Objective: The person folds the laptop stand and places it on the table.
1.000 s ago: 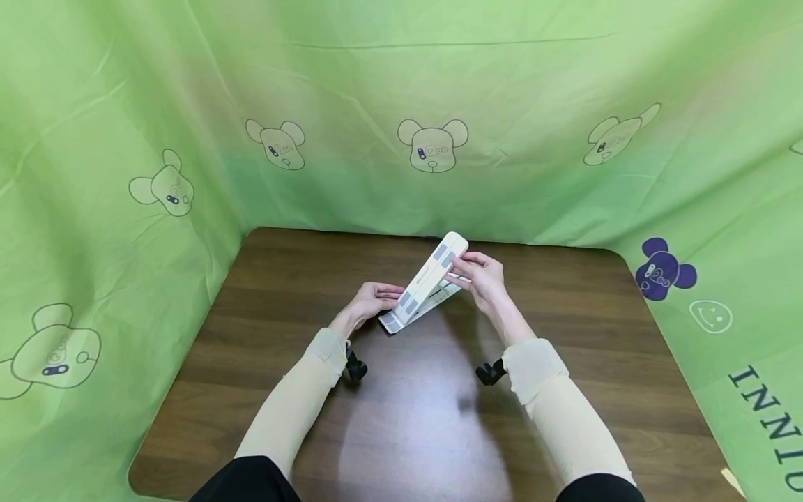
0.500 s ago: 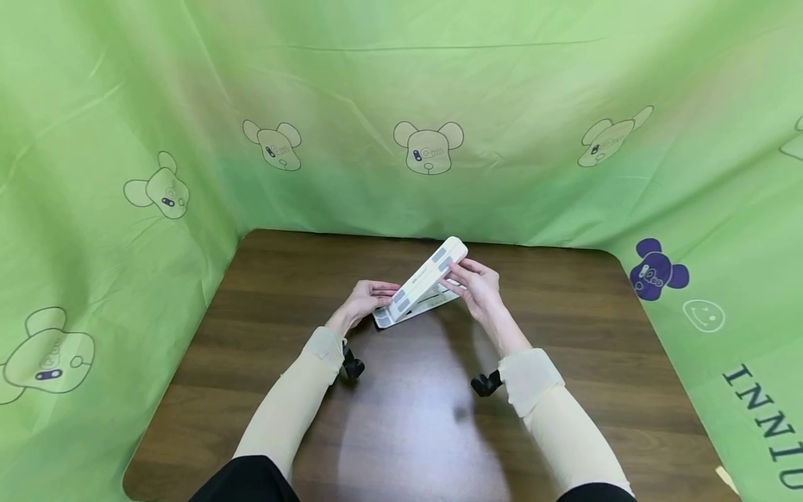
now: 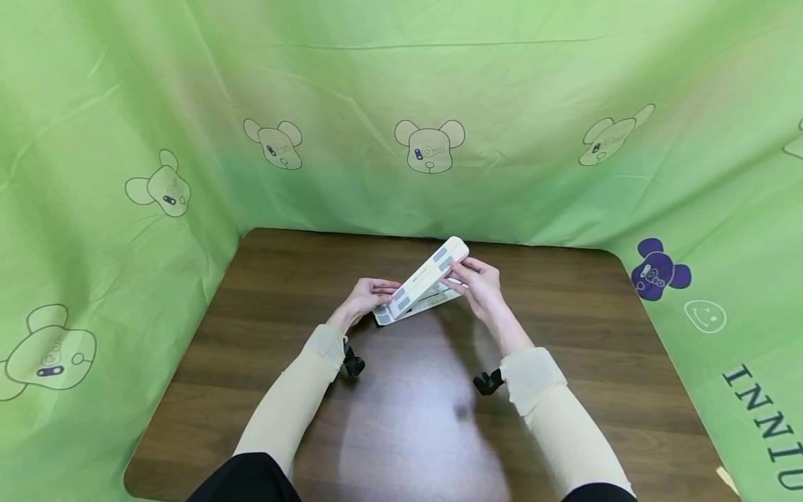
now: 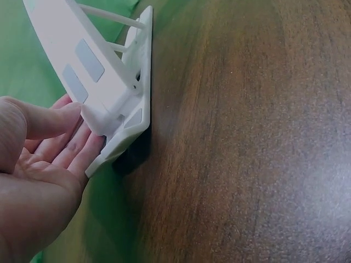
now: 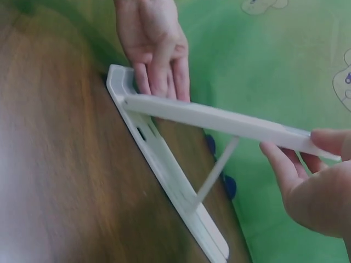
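A white folding laptop stand (image 3: 419, 284) with grey pads rises above the far-middle part of the table, its upper arm (image 5: 219, 119) swung up from the base (image 5: 174, 174). A thin strut (image 5: 216, 174) joins the two in the right wrist view. My left hand (image 3: 366, 298) holds the hinged end, thumb (image 4: 55, 121) against the upper arm's edge and fingers behind it. With thumb and fingers my right hand (image 3: 478, 282) pinches the free end of the upper arm; in the right wrist view this hand (image 5: 321, 181) is partly cut off by the frame.
The brown wooden table (image 3: 263, 390) has rounded corners. Green cloth (image 3: 351, 77) printed with bear heads hangs round the back and sides. Black wrist devices (image 3: 354, 364) sit below both cuffs. A pale scrap (image 3: 726, 478) lies at the right edge.
Over the last second the stand's hinged end has shifted slightly left and up in the head view, and the upper arm leans lower. Both hands keep their hold; the last half second shows almost no movement.
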A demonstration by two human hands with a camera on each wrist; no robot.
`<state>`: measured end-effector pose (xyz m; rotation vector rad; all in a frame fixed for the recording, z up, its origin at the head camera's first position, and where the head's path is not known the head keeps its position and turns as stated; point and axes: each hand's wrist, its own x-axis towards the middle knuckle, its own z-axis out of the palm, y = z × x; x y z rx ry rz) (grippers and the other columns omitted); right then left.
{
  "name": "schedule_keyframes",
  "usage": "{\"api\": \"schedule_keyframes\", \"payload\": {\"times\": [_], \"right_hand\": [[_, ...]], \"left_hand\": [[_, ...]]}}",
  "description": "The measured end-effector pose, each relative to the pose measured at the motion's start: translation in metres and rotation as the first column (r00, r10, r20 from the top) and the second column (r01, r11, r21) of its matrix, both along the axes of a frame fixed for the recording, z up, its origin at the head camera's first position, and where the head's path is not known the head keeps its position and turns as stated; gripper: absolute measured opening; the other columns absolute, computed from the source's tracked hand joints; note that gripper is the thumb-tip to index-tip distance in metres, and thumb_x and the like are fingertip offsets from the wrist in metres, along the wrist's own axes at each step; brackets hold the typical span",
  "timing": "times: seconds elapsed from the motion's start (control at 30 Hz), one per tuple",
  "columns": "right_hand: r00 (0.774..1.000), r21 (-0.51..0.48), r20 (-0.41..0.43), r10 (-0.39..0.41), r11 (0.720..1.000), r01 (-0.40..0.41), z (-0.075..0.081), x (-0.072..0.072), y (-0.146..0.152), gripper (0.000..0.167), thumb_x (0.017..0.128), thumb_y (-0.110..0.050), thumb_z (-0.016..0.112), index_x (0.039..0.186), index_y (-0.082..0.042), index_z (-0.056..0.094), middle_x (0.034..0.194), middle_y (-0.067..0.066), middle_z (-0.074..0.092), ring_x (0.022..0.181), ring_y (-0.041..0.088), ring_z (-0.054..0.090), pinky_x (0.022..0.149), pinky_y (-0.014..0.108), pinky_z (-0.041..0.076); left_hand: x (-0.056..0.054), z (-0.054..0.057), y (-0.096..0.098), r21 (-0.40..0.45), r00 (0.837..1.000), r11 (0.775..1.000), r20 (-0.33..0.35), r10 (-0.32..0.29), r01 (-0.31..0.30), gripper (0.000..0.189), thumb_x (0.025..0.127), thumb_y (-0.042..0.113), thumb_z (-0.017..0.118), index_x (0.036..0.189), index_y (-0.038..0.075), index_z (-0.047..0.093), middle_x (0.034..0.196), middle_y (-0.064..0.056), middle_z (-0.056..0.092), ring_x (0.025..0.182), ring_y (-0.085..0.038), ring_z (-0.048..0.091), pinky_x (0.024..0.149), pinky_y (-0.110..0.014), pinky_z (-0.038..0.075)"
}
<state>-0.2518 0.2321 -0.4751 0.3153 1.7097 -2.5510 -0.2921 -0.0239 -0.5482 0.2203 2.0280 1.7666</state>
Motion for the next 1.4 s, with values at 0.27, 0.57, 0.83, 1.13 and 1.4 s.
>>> {"api": "schedule_keyframes", "payload": {"times": [0.27,0.57,0.83,1.13,1.4], "right_hand": [[0.998,0.063,-0.024,0.05,0.997,-0.049,0.01,-0.007,0.016,0.01,0.112,-0.009,0.059,0.114,-0.003,0.068,0.087,0.0,0.081,0.084,0.011,0.08,0.087,0.03,0.069],[0.998,0.051,-0.048,0.04,0.998,-0.037,0.022,-0.01,0.028,0.011,0.111,-0.006,0.062,0.111,-0.006,0.073,0.088,0.0,0.083,0.083,0.011,0.082,0.085,0.027,0.069],[0.997,0.033,-0.039,0.071,0.997,-0.07,0.028,-0.013,0.031,0.013,0.109,-0.001,0.063,0.114,-0.003,0.075,0.092,0.002,0.085,0.084,0.013,0.083,0.087,0.028,0.069],[0.997,0.07,0.001,0.076,0.995,-0.075,0.034,-0.021,0.033,0.039,0.108,-0.001,0.064,0.145,0.011,0.059,0.09,0.0,0.085,0.083,0.012,0.083,0.089,0.03,0.068],[0.994,0.054,0.026,0.111,0.992,-0.112,0.033,-0.017,0.036,0.038,0.109,-0.003,0.064,0.145,0.01,0.059,0.088,-0.002,0.084,0.083,0.011,0.083,0.088,0.027,0.068]], "left_hand": [[0.009,0.004,0.001,-0.044,0.994,0.998,-0.101,0.029,-0.033,0.039,0.103,-0.011,0.062,0.141,-0.016,0.064,0.141,-0.034,0.068,0.133,-0.04,0.071,0.1,-0.023,0.06],[0.034,-0.001,-0.008,-0.276,0.915,0.928,-0.382,0.134,-0.251,0.038,0.097,0.001,0.071,0.134,-0.009,0.073,0.125,-0.028,0.079,0.117,-0.039,0.078,0.104,-0.045,0.064],[0.023,-0.051,-0.013,-0.439,0.883,0.815,-0.436,0.173,-0.377,0.039,0.094,0.013,0.071,0.131,0.003,0.078,0.09,-0.006,0.083,0.087,-0.022,0.078,0.085,-0.042,0.063],[0.035,-0.061,-0.006,-0.383,0.853,0.814,-0.464,0.24,-0.437,0.032,0.088,0.008,0.077,0.12,0.004,0.083,0.081,-0.005,0.078,0.076,-0.019,0.069,0.074,-0.036,0.057],[0.046,-0.05,0.003,-0.311,0.839,0.818,-0.433,0.33,-0.483,0.034,0.084,-0.001,0.071,0.116,-0.002,0.083,0.082,-0.009,0.077,0.073,-0.014,0.064,0.067,-0.026,0.051]]}}
